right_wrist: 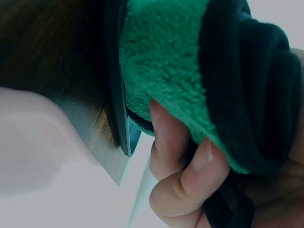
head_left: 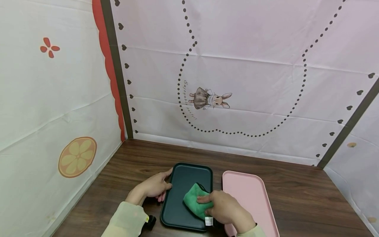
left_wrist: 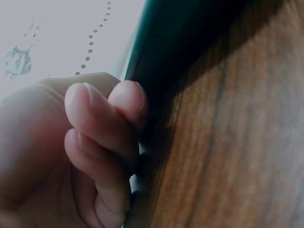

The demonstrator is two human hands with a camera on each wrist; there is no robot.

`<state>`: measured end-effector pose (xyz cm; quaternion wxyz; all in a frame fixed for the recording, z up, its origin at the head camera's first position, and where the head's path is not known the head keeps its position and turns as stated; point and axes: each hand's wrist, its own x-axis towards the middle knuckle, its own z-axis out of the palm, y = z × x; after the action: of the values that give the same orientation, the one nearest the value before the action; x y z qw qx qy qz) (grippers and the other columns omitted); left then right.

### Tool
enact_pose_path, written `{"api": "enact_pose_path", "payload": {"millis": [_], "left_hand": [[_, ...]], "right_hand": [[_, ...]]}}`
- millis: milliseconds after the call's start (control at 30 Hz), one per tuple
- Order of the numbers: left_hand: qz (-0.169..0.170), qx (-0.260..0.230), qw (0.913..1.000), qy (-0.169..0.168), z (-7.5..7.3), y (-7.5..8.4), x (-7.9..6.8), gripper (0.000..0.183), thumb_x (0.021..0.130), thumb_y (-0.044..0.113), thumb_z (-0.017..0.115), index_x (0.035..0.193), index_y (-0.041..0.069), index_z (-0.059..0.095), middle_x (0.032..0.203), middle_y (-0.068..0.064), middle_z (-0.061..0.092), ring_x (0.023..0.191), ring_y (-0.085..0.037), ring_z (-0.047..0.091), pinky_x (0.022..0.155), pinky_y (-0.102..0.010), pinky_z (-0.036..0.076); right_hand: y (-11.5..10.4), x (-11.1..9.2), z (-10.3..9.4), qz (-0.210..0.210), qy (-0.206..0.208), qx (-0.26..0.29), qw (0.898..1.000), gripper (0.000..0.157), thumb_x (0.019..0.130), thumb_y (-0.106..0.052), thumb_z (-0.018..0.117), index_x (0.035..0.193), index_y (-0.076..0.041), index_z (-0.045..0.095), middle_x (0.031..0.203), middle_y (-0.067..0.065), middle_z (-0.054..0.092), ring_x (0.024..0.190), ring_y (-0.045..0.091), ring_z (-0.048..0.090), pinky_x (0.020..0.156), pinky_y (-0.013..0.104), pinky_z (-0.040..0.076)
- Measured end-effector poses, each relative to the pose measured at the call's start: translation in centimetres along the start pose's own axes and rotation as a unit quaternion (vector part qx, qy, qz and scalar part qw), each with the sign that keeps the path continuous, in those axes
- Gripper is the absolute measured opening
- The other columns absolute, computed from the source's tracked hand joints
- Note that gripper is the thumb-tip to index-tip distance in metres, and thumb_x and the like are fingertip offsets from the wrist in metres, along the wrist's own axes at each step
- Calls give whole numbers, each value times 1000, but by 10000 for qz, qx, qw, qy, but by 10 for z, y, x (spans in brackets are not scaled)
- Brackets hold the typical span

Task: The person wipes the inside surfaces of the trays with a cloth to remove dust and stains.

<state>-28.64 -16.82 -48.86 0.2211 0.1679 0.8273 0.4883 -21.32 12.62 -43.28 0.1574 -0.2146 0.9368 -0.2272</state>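
Observation:
A dark green rectangular tray point(head_left: 189, 176) lies on the wooden table. At its left edge, my left hand point(head_left: 155, 185) holds the rim; the left wrist view shows its curled fingers point(left_wrist: 95, 109) against the tray's side. My right hand point(head_left: 225, 205) grips a folded green cloth point(head_left: 193, 199) on the tray's lower right part. The cloth is fuzzy, with black edging and a black loop, and a white tag point(head_left: 209, 221) hangs from it. In the right wrist view, curled fingers point(right_wrist: 183, 185) pinch the bunched cloth point(right_wrist: 164, 52) over the tray's rim.
To the right of the dark tray lies a pink tray point(head_left: 245, 187), partly under my right forearm. A small black object point(head_left: 151, 223) is by my left sleeve. Printed white fabric walls point(head_left: 251, 98) stand behind and beside the wooden table point(head_left: 308, 197).

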Motion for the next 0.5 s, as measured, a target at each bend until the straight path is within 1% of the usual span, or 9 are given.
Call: {"api": "enact_pose_path", "payload": {"millis": [267,500], "left_hand": [[-11,39,10000,-27,0,1,0,72,107,12,53,166,5,13,55,-6,63,43,-14,58,46,-29,47],[-57,36,10000,-25,-1,3,0,73,107,13,53,167,6,13,55,-6,63,43,-15,58,46,-29,47]], "right_hand": [[-1,4,-2,145,46,45,9999,44,85,-12,82,123,-33,78,137,-12,70,132,38,60,99,60,53],[-2,7,0,271,276,-66,9992,42,86,-14,82,123,-32,78,137,-14,69,133,39,59,99,62,52]]}}
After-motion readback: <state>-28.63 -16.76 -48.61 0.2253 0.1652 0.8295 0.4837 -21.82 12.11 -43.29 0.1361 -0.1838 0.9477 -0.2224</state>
